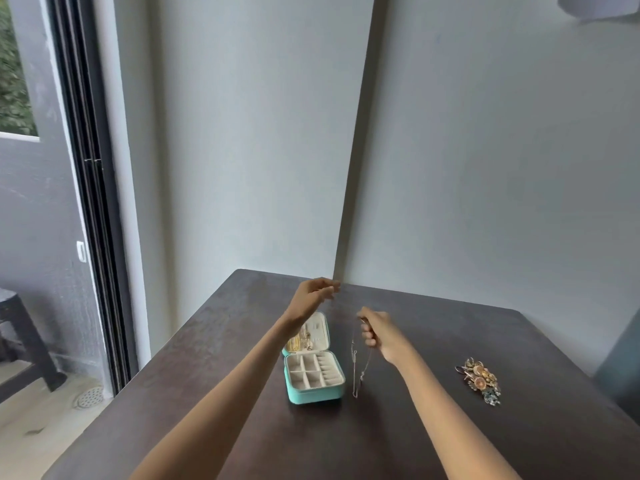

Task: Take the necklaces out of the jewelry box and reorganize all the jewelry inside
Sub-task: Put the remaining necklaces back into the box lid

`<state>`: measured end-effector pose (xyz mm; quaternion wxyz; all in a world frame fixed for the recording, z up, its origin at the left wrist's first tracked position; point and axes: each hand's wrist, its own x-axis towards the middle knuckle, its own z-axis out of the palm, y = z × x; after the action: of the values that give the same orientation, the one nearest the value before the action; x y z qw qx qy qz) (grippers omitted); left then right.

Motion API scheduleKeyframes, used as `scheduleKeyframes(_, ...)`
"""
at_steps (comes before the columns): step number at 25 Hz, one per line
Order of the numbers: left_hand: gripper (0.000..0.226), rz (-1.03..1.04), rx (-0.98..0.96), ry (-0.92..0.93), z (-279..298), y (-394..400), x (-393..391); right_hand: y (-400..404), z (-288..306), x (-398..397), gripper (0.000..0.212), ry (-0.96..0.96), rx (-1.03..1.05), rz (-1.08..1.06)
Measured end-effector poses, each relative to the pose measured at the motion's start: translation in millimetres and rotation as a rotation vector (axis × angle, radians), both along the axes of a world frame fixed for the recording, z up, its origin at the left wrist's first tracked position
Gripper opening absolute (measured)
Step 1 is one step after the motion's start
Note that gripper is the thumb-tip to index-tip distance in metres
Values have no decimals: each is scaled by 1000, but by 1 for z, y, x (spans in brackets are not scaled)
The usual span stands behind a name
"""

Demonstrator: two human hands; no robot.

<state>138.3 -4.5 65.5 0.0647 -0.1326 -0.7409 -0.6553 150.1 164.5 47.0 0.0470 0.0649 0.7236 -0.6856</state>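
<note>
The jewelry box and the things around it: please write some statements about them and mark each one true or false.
1. The jewelry box is open on the table. True.
2. The compartments of its lower tray are full of rings. False: they look empty; jewelry shows only in the lid.
3. The right hand holds a thin necklace that hangs beside the box. True.
4. The left hand rests flat on the table. False: it is raised above the box, fingers pinched.
5. A heap of jewelry lies on the table to the right. True.
</note>
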Motion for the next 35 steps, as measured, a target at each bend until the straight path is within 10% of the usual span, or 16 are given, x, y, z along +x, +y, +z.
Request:
scheduleKeyframes(15, 37, -348, 175, -185, 46, 44, 15, 45, 33, 10, 24, 132, -616, -264)
scheduleKeyframes(28, 31, -337, 207, -263, 44, 66, 23, 46, 19, 41, 25, 263, -202, 84)
scheduleKeyframes(35, 19, -379, 664, -325, 50, 67, 19, 40, 10, 44, 18, 298, -84, 24)
